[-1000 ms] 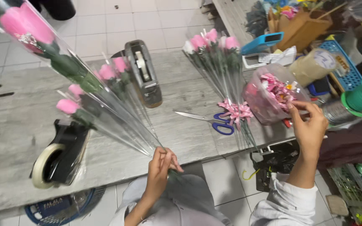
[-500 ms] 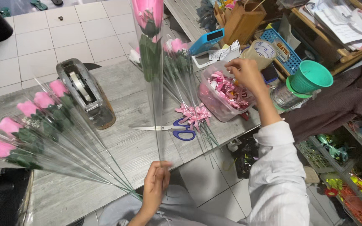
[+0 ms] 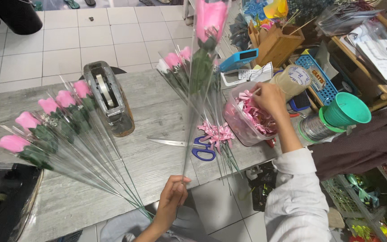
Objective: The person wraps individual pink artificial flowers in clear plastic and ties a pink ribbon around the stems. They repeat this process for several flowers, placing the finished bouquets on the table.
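Held rose: a single pink rose (image 3: 210, 20) in a clear sleeve, upright over the table's near edge; its thin stem runs down to the left hand
Left hand: the left hand (image 3: 172, 201) sits just off the grey wooden table (image 3: 157, 166); fingers pressed together, pinching the stem's lower end
Right hand: the right hand (image 3: 269, 99) reaches into a clear plastic bag of pink bows (image 3: 242, 118); fingers curled down among the bows; whether they pinch one, I cannot tell
Bow: a pink ribbon bow (image 3: 217, 132) lies on the stems of a small bunch of sleeved roses (image 3: 180, 67) beside the bag
Scissors: blue-handled scissors (image 3: 193, 147) lie flat, just left of that bow
Left bunch: more sleeved pink roses (image 3: 45, 121) fan out across the table's left part
Tape dispensers: a grey one (image 3: 108, 98) stands behind the fan; a black one (image 3: 5, 197) at the near left corner
Right side: a teal cup (image 3: 346, 110) stands near a roll of tape (image 3: 292, 80)
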